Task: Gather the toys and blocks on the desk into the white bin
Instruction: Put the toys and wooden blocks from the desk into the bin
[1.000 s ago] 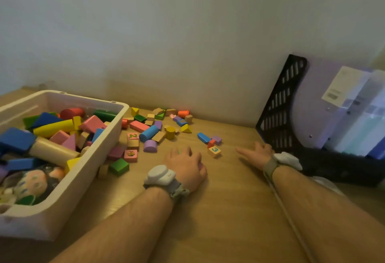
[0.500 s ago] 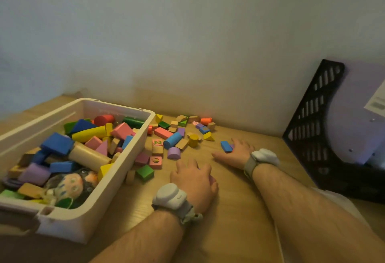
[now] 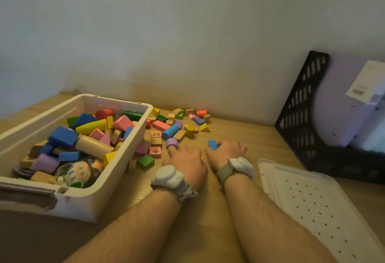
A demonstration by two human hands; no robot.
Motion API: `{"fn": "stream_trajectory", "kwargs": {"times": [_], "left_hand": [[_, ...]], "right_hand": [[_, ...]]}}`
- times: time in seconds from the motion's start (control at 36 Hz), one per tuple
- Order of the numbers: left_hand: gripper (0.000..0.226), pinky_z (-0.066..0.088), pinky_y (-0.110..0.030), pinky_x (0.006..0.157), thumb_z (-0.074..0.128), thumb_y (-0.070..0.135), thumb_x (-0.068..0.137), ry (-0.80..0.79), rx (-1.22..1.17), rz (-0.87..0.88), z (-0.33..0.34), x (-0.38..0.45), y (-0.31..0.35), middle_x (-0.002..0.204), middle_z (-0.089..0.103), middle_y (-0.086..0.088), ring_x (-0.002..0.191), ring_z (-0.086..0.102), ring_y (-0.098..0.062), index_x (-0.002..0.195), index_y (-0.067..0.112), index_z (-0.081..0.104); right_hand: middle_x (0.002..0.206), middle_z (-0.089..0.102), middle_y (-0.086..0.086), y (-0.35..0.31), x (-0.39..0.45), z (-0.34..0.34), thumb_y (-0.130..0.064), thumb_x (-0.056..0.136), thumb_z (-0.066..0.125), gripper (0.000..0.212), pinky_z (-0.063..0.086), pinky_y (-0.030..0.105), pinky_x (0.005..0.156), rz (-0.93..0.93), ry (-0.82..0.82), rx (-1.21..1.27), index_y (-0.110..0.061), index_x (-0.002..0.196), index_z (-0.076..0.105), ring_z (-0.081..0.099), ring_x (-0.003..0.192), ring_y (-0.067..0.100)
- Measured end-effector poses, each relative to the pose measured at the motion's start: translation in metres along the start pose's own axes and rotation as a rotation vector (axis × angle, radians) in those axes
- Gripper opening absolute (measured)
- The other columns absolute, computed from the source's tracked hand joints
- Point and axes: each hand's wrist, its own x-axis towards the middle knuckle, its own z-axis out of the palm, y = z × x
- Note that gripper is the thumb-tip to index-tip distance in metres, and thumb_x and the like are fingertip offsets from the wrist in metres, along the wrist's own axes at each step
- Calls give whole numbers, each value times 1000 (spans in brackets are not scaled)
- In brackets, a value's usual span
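Observation:
The white bin (image 3: pixel 83 204) stands at the left of the desk, holding many coloured blocks and a doll (image 3: pixel 79 171). Loose blocks lie between the bin and the wall, among them a blue cylinder (image 3: pixel 170 132), a green block (image 3: pixel 145 161) and a yellow cylinder (image 3: pixel 190 131). My left hand (image 3: pixel 185 162) lies palm down on the desk, its forefinger touching a purple block (image 3: pixel 172 143). Just to the right, my right hand (image 3: pixel 226 150) is cupped with fingers curled over small blocks. A blue block (image 3: pixel 212 144) shows at its fingertips.
A white perforated lid (image 3: pixel 312 204) lies flat at the lower right. Behind it stands a black file holder (image 3: pixel 302 117) with folders. The wall runs close behind the loose blocks.
My right hand has slid left across the desk over the small blocks by the blue block and curled over them, ending beside my left hand. The left hand has barely moved.

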Motion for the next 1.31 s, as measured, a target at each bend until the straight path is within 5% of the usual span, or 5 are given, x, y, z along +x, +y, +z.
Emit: {"fn": "stream_trajectory", "kwargs": {"times": [0.17,0.44,0.69,1.11,1.31], "left_hand": [[46,39,-46,94,33,51,94,-43,124,6,-4,-10,-9,134,38,-14,118,33,-38,129,23,45],[48,46,-47,82,34,67,87,-56,124,46,-1,-17,-20,113,55,-8,114,39,-31,113,29,47],[33,39,-39,68,39,65,85,127,93,126,4,-29,-26,97,60,-3,99,45,-28,87,33,37],[32,44,-37,76,39,61,90,121,10,173,-3,-42,-21,91,56,-1,91,46,-23,92,30,43],[31,51,-35,73,44,55,91,185,-160,257,-24,-48,-11,88,57,0,84,53,-18,100,26,48]], "right_hand": [[118,57,7,29,-30,-15,-61,82,45,46,44,39,92,-183,4,-52,-28,109,64,47,115,28],[111,50,3,69,-62,-39,-62,87,40,35,45,37,85,-297,-52,-153,-33,104,53,47,111,25],[122,51,2,56,-78,-46,-57,94,32,36,46,44,88,-262,-118,-268,-35,117,50,46,112,27],[119,52,4,52,-91,-34,-57,93,31,37,33,40,73,-215,-22,-232,-35,113,52,46,112,27],[118,54,7,52,-88,-30,-51,95,38,32,38,38,75,-286,5,-201,-28,111,53,50,111,29]]}}
